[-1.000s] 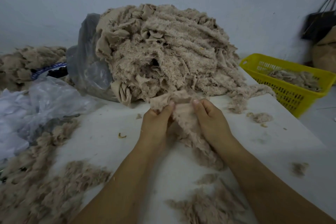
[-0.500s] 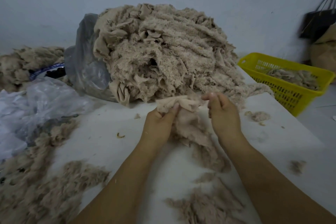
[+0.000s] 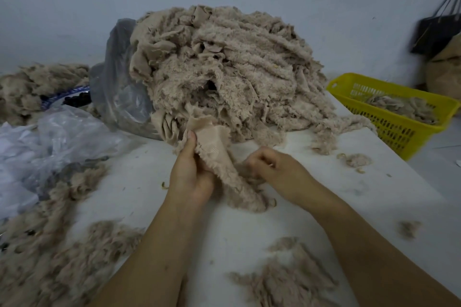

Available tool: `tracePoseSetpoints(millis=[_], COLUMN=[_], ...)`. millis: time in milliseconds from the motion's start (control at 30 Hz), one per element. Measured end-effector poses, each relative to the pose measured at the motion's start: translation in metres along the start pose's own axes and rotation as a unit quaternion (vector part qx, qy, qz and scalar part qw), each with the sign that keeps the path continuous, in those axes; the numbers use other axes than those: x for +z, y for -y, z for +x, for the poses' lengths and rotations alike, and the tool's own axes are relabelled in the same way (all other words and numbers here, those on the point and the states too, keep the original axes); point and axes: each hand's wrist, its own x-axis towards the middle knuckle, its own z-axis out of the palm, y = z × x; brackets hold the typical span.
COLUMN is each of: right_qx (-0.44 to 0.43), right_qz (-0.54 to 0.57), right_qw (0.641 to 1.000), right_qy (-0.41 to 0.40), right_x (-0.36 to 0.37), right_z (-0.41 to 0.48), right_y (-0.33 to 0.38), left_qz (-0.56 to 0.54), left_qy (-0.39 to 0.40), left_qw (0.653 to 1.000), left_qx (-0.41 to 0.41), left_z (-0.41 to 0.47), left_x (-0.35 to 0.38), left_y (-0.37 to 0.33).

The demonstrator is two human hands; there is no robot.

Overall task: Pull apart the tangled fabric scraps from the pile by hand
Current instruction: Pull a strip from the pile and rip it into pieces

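The fabric scrap [image 3: 217, 143] lies before the pile [image 3: 224, 70]. Its long axis goes from the pile down and right to the table [image 3: 249, 232]. The left hand [image 3: 189, 174] grips its upper left edge. The right hand [image 3: 274, 169] is curled beside it, and I cannot tell if it grips. The yellow basket [image 3: 399, 129] holds loose scraps [image 3: 404, 107].

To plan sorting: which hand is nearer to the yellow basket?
Right. The right hand lies between the yellow basket and the left hand, which grips a fabric scrap farther away.
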Motion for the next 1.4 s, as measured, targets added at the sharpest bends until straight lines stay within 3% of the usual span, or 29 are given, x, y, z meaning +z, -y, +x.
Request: tracePoseSetpoints(millis=[133,333,433,500,600,667,733,833,933,1033,1133,1267,1333,1400], right_qx=[0.015,-0.006,-0.003,0.027,0.060,0.078,0.071,0.058,0.061,0.054,0.065,0.119,0.119,0.104], right_qz=[0.149,0.101,0.058,0.131,0.316,0.378,0.389,0.344,0.299,0.253,0.185,0.232,0.233,0.204], right_qw=[0.987,0.995,0.997,0.988,0.945,0.921,0.917,0.933,0.945,0.955,0.962,0.912,0.918,0.948], right_qy=[-0.064,0.000,-0.050,-0.074,-0.059,-0.053,-0.059,-0.090,-0.117,-0.141,-0.190,-0.315,-0.299,-0.223], right_x=[-0.013,0.014,0.015,0.008,-0.001,-0.002,-0.001,0.000,-0.001,0.001,0.002,-0.023,-0.032,-0.028], right_z=[0.001,0.003,0.004,0.003,0.002,0.003,0.004,0.004,0.004,0.006,0.009,0.012,0.009,0.003], right_y=[-0.001,0.003,0.006,0.006,0.008,0.008,0.008,0.008,0.007,0.005,0.004,-0.002,-0.006,-0.004], left_qz=[-0.022,-0.004,0.004,-0.018,-0.041,0.071,0.244,0.376,0.491,0.540,0.513,0.329,0.271,0.242], left_qy=[0.002,0.085,0.101,0.062,-0.003,-0.031,-0.041,0.078,0.167,0.083,0.076,0.049,0.015,0.015], left_qw=[1.000,0.993,0.991,0.996,0.999,0.996,0.965,0.920,0.847,0.823,0.844,0.936,0.955,0.966], left_qx=[0.004,-0.076,-0.093,-0.061,0.010,0.049,0.088,0.080,0.117,0.155,0.138,0.118,0.119,0.086], left_z=[0.002,-0.005,-0.006,-0.001,0.005,0.003,-0.004,-0.018,-0.022,-0.019,-0.015,-0.007,-0.005,-0.009], left_x=[-0.003,0.001,0.002,0.001,-0.001,-0.001,0.003,0.008,0.007,0.008,0.005,0.004,0.003,0.004], left_y=[-0.005,0.006,0.007,0.006,0.005,0.008,0.014,0.022,0.029,0.027,0.026,0.014,0.004,0.002])
